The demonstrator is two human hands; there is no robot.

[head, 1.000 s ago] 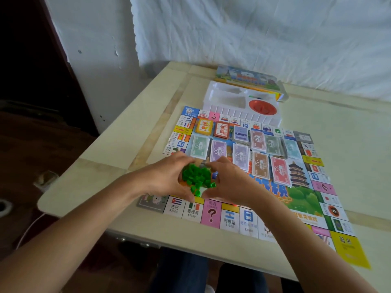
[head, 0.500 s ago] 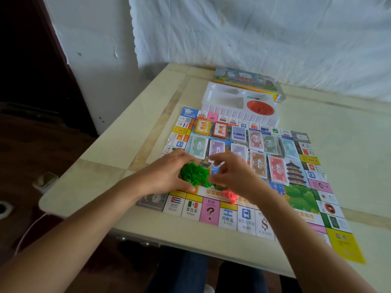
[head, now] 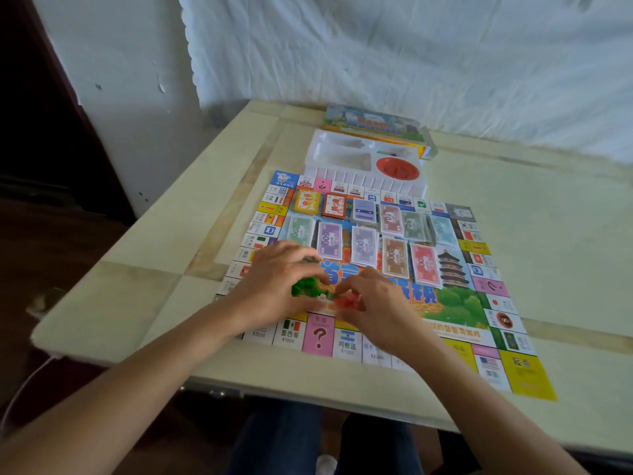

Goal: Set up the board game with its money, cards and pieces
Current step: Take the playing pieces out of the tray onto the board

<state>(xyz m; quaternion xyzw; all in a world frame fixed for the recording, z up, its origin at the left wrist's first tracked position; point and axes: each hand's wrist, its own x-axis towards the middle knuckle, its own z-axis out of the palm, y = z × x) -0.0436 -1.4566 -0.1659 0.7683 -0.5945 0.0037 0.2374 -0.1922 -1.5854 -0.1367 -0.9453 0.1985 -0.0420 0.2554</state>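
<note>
The game board (head: 455, 303) lies flat on the table. Several stacks of paper money (head: 424, 265) sit in two rows across its middle, with a yellow card deck (head: 307, 202) and a red card deck (head: 334, 206) at the far left. My left hand (head: 274, 286) curls over a heap of small green pieces (head: 303, 286) near the board's near-left part. Just to its right, the fingertips of my right hand (head: 376, 303) pinch at a few small red pieces (head: 346, 301). Both hands hide part of the pieces.
A white plastic tray (head: 342, 156) with a red disc (head: 397, 168) stands behind the board's far edge. The colourful box lid (head: 376, 123) lies behind it. The pale table (head: 548, 234) meets a white wall and cloth at the back; its near edge is by my legs.
My hands, together around the green heap a second ago, have parted. The left hand stays on the green pieces; the right has come down onto red pieces beside them.
</note>
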